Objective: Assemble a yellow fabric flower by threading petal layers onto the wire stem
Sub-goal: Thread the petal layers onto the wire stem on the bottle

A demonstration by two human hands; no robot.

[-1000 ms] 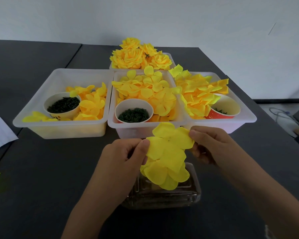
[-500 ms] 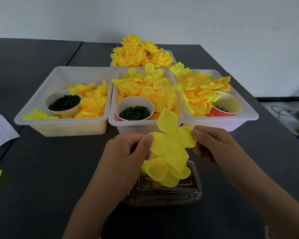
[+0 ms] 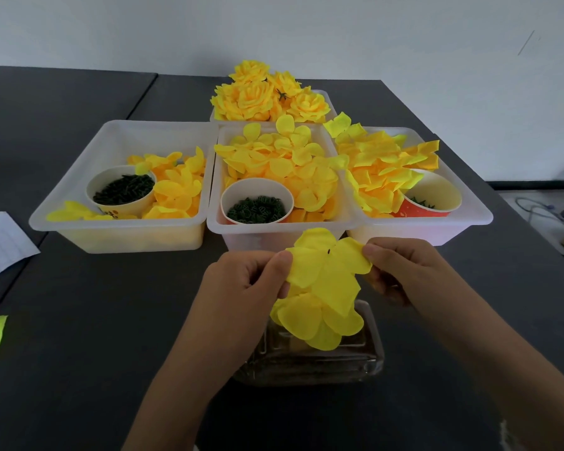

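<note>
Left hand (image 3: 251, 281) and right hand (image 3: 401, 271) each pinch an edge of the yellow petal layer (image 3: 326, 281), grip closed, above the clear container (image 3: 310, 359) on the bench (image 3: 79, 336).

cup (image 3: 257, 203) in middle tray (image 3: 275, 231), flowers (image 3: 267, 92) behind

Dark tabletop (image 3: 79, 336), seam running from the far edge toward the left. White sheet of paper (image 3: 0, 245) at the left edge, faint printed lines on it, too small to read. Pale wall (image 3: 274, 34) behind the far edge. At far right, past the tabletop's edge, floor with a loose grey cable (image 3: 541, 211) and a dark object partly cut off by the frame.
</note>
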